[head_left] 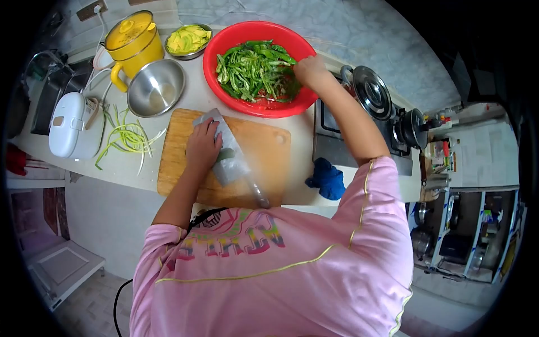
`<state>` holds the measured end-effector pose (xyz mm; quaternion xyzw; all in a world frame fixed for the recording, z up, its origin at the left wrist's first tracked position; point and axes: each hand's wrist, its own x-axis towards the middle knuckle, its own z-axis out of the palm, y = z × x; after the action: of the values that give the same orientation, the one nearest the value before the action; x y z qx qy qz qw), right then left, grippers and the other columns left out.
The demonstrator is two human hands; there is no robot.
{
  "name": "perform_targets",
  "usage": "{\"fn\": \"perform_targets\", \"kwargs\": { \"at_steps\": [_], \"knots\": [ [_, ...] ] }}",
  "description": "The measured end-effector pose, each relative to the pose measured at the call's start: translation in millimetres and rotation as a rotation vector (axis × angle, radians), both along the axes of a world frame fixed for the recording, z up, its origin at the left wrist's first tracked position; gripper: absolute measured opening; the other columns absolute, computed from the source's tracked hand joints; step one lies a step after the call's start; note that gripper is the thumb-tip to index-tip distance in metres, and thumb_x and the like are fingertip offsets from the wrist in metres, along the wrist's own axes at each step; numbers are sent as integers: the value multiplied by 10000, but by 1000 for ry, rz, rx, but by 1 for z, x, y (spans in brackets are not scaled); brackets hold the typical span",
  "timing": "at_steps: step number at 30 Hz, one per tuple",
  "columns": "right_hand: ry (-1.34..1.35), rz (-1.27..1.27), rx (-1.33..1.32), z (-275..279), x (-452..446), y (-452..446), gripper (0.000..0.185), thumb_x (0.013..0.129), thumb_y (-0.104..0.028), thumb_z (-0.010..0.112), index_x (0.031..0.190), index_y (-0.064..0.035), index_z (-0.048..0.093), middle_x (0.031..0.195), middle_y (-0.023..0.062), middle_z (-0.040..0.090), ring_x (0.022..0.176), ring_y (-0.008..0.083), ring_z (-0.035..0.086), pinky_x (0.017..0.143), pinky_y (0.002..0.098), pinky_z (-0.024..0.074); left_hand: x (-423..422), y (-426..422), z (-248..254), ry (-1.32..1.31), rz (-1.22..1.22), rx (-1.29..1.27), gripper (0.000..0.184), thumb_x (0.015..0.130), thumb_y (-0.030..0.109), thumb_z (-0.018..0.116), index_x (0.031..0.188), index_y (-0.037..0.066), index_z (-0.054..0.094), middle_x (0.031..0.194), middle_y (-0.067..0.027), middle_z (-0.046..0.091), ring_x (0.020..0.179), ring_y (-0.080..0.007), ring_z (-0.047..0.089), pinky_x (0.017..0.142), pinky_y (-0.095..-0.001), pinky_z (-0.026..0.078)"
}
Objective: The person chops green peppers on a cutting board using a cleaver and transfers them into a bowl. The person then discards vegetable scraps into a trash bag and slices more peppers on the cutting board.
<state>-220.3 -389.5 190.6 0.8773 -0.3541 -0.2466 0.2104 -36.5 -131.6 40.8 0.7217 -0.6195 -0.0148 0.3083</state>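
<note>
A cleaver lies flat across the wooden cutting board, its handle toward my body. My left hand rests at the blade's left side, with fingers spread and some touching the metal. A small green piece shows on the blade beside my thumb. Sliced green peppers fill much of a red basin behind the board. My right hand reaches over the basin's right side with its fingers curled in. A longer green pepper meets those fingers; their tips are partly hidden.
Left of the board stand a steel bowl, a yellow pot and a white appliance, near loose green strips. A bowl of yellow-green slices sits behind. At right are a blue cloth and a stove with a lidded pot.
</note>
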Motion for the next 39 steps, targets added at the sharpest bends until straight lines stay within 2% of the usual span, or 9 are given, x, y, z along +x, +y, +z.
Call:
{"fn": "perform_targets", "kwargs": {
  "at_steps": [4,7,11,14,18,22,24,29,39],
  "knots": [
    [-271,23,90,18,2,20,165,781,-137,553,860,-85,688,903,120,676,958,299,623,748,410,494,6,-3,-8,60,-14,-19,305,836,226,570,1098,70,570,1160,-103,556,1027,-286,529,867,-387,439],
    [-580,56,447,6,8,56,204,754,-95,574,932,-63,669,910,162,660,944,312,617,781,442,491,27,-9,-36,558,117,-108,318,891,268,507,1117,51,561,1169,-118,555,1056,-264,526,902,-367,414],
    [-788,152,652,-64,39,147,196,741,-60,581,931,-30,620,911,177,637,914,325,605,771,428,489,29,-4,6,1125,365,-411,356,940,277,419,1140,11,546,1182,-147,553,1119,-244,507,972,-341,359],
    [-868,176,596,-112,66,186,164,743,-61,580,899,-17,601,980,181,607,972,325,567,792,413,478,25,9,19,711,151,-260,366,935,268,421,1177,13,523,1220,-153,533,1166,-273,475,1012,-379,310],
    [-979,247,652,-92,65,188,206,753,-127,606,940,-44,605,1098,170,560,1054,314,517,835,415,453,16,17,15,105,-49,-67,366,897,279,494,1193,68,536,1240,-124,530,1208,-311,437,1062,-518,194],
    [-1310,-61,762,-53,18,96,111,742,-150,625,818,-92,684,764,143,653,734,294,643,685,409,511,15,20,-5,-51,-69,-6,312,821,263,594,1096,116,604,1197,-79,561,1168,-278,473,1048,-542,200],
    [-1013,-219,318,-56,-3,24,129,716,-86,619,822,-58,687,838,165,665,774,312,649,691,415,519,14,22,-7,-14,-78,-42,296,798,260,611,1059,119,617,1160,-60,578,1118,-250,503,1030,-518,240],
    [-569,-477,310,-114,-22,-51,243,660,-122,688,866,7,678,964,223,643,891,352,634,780,416,517,15,22,-5,-11,-74,-104,283,754,253,641,1002,117,633,1083,-33,608,1019,-211,551,985,-471,308],
    [-761,-434,398,-89,-24,-95,239,699,-174,645,887,-30,679,857,176,663,849,303,639,746,393,500,17,23,-8,38,-69,-118,249,753,236,637,970,114,640,1061,-30,621,989,-211,560,971,-445,324]
  ]
}}
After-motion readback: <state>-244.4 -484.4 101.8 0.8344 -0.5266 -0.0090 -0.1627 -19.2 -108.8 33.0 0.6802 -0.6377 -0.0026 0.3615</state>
